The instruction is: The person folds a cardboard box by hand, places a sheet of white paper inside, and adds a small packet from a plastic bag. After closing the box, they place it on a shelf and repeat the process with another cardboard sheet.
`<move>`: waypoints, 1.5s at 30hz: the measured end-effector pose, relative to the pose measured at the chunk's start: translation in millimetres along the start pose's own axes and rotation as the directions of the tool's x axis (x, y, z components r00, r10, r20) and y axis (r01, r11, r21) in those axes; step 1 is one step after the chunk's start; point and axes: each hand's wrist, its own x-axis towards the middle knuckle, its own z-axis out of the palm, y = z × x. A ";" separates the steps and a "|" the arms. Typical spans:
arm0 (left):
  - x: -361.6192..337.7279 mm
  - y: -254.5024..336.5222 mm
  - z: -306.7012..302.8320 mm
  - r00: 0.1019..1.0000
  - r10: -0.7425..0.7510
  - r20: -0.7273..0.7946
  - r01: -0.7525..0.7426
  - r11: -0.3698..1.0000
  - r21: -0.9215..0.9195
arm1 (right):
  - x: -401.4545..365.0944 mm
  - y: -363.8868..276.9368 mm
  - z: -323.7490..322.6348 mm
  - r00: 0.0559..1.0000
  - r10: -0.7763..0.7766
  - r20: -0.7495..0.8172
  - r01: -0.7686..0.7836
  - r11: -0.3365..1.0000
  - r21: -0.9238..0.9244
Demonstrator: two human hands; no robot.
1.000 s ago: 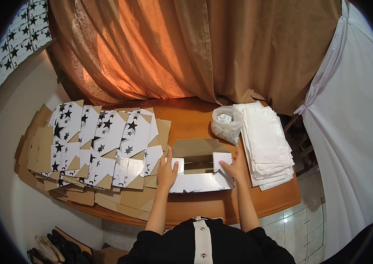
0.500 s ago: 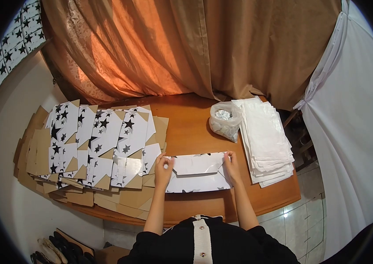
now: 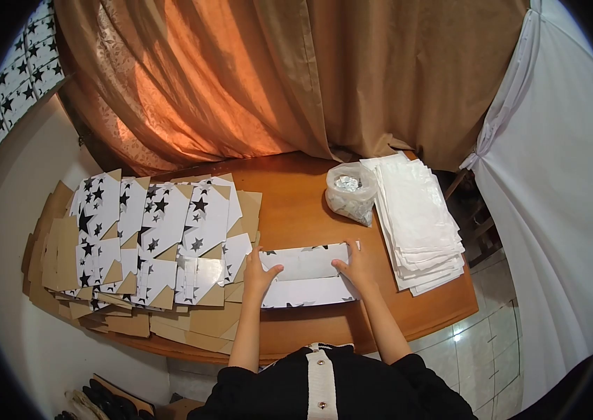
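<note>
**Star-print carton (image 3: 307,281) now folded shut under both hands, near middle of the bench (image 3: 296,203).**

We record a change within the last second. The carton stands open in the earlier views, with its brown inside exposed and an end flap under each hand. It now shows only white printed faces, the long top flap laid down over the opening. The left hand (image 3: 263,274) lies flat on the carton's left end and the right hand (image 3: 354,268) on its right part. Both have fingers spread, pressing down and gripping nothing. The carton rests just right of the spread of flat star-print blanks (image 3: 156,238), nearer than the plastic bag (image 3: 349,190) and left of the stack of white sheets (image 3: 419,220). We judge the fold made and the piece being pressed flat.
</note>
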 end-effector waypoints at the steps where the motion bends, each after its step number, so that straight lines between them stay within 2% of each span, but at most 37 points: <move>1: -0.1 0.4 -0.2 1.000 -0.008 -0.010 0.009 1.000 0.006 | -0.3 -1.0 -0.6 1.000 -0.006 0.003 0.006 1.000 -0.023; 3: 0.6 1.1 -3.5 1.000 0.004 -0.007 -0.004 1.000 -0.005 | -2.1 -4.3 -5.4 1.000 -0.011 0.006 0.012 0.999 -0.046; 5: -0.1 4.3 -5.9 1.000 0.012 -0.012 -0.013 1.000 -0.017 | -5.4 -9.7 -14.0 0.995 -0.051 0.080 0.059 0.994 -0.097; 7: -1.1 19.8 -15.1 0.990 -0.140 -0.013 0.134 0.967 -0.215 | -8.8 -14.4 -21.0 0.992 -0.067 0.107 0.077 0.993 -0.092; 8: 2.9 9.3 -10.3 0.990 -0.138 -0.018 0.131 0.967 -0.217 | -11.1 -16.5 -24.7 0.987 -0.078 0.138 0.091 0.992 -0.087; 10: 10.7 -12.1 -0.6 0.956 -0.278 -0.091 0.237 0.918 -0.319 | -16.6 -23.9 -37.8 0.983 -0.083 0.166 0.088 0.996 -0.024; 12: -1.0 -6.8 -12.2 0.970 -0.235 -0.059 0.198 0.911 -0.361 | -21.0 -25.1 -45.9 0.977 -0.086 0.193 0.080 0.996 0.041; 14: -7.8 -6.4 -16.2 0.982 -0.190 -0.023 0.165 0.900 -0.403 | -26.2 -21.6 -51.0 0.985 -0.173 0.000 0.167 0.950 0.265; 15: -12.4 -9.6 -17.0 0.982 -0.155 -0.111 0.068 0.828 -0.557 | -29.5 -24.7 -54.8 0.985 -0.171 0.003 0.164 0.951 0.263; 16: -15.7 -12.1 -16.4 0.970 -0.137 -0.202 -0.041 0.727 -0.686 | -34.1 -28.4 -59.7 0.982 -0.167 -0.092 0.189 0.912 0.365; 17: -19.6 -15.0 -16.9 0.970 -0.141 -0.200 -0.036 0.726 -0.687 | -38.4 -32.5 -65.0 0.971 -0.152 -0.185 0.222 0.860 0.460; 19: -39.9 16.3 -43.5 0.992 -0.052 -0.114 -0.061 0.590 -0.805 | -48.2 -38.7 -78.8 0.964 -0.207 -0.166 0.261 0.853 0.452; 21: -51.9 37.9 -61.6 0.997 -0.033 -0.075 -0.045 0.551 -0.834 | -55.0 -46.3 -88.0 0.956 -0.185 -0.227 0.291 0.681 0.673; 22: -57.5 33.2 -65.8 0.996 0.087 0.010 -0.044 0.592 -0.805 | -55.5 -34.5 -87.0 0.942 -0.256 -0.219 0.336 0.763 0.553; 23: -64.3 28.8 -68.1 0.974 0.200 0.105 -0.047 0.632 -0.774 | -59.7 -29.6 -83.8 0.942 -0.256 -0.217 0.335 0.761 0.556; 25: -81.4 21.0 -63.4 0.977 0.180 0.111 -0.054 0.721 -0.691 | -71.2 -19.8 -77.6 0.942 -0.273 -0.194 0.335 0.791 0.512; 27: -98.7 5.0 -52.1 0.979 0.198 0.037 -0.152 0.844 -0.514 | -85.0 4.1 -56.2 0.949 -0.272 -0.160 0.316 0.841 0.440; 29: -116.6 -22.6 -34.4 0.982 0.188 -0.012 -0.179 0.910 -0.375 | -99.8 26.4 -32.1 0.939 -0.279 -0.199 0.337 0.860 0.383; 30: -125.7 -37.0 -22.6 0.977 0.196 -0.081 -0.212 0.921 -0.328 | -108.1 24.5 -25.1 0.949 -0.228 -0.219 0.303 0.852 0.427; 31: -135.6 -53.0 -11.4 0.978 0.192 -0.081 -0.208 0.921 -0.329 | -115.6 23.5 -18.7 0.950 -0.228 -0.215 0.301 0.852 0.427; 33: -154.6 -85.3 9.9 0.980 0.139 -0.140 -0.161 0.975 -0.154 | -127.3 20.0 -6.7 0.963 -0.079 -0.258 0.185 0.889 0.418; 34: -158.0 -91.1 16.8 0.950 0.236 -0.205 -0.243 0.970 -0.007 | -126.9 16.1 -1.9 0.931 -0.095 -0.352 0.218 0.919 0.328; 35: -160.5 -98.7 18.6 0.951 0.236 -0.201 -0.242 0.970 -0.007 | -128.8 23.6 2.9 0.932 -0.090 -0.352 0.214 0.920 0.329; 37: -159.2 -88.5 10.9 0.941 0.307 -0.140 -0.281 0.943 0.180 | -129.4 45.8 12.1 0.976 0.035 -0.213 0.025 0.961 0.274; 38: -155.9 -81.6 6.9 0.955 0.280 -0.100 -0.265 0.954 0.138 | -126.0 58.2 15.0 0.975 0.038 -0.219 0.024 0.962 0.271; 39: -153.7 -82.7 7.0 0.954 0.286 -0.096 -0.272 0.953 0.133 | -122.6 67.7 14.7 0.988 0.059 -0.145 -0.016 0.959 0.281; 40: -151.2 -84.8 6.5 0.944 0.310 -0.115 -0.299 0.949 0.099 | -121.9 77.2 13.6 0.994 0.082 -0.071 -0.058 0.956 0.289; 41: -149.1 -82.7 6.3 0.934 0.332 -0.135 -0.326 0.943 0.064 | -117.3 72.0 1.3 0.993 0.087 -0.079 -0.061 0.956 0.286; 43: -148.5 -71.1 3.1 0.942 0.298 -0.156 -0.293 0.955 0.050 | -96.3 56.2 -31.0 0.953 0.300 0.026 -0.286 0.875 0.390; 44: -148.9 -66.1 1.6 0.949 0.256 -0.183 -0.253 0.967 0.039 | -85.7 41.9 -49.1 0.960 0.236 -0.148 -0.186 0.938 0.291; 45: -149.3 -66.2 3.1 0.949 0.256 -0.182 -0.253 0.967 0.039 | -72.3 57.9 -48.8 0.936 0.166 -0.309 -0.098 0.970 0.224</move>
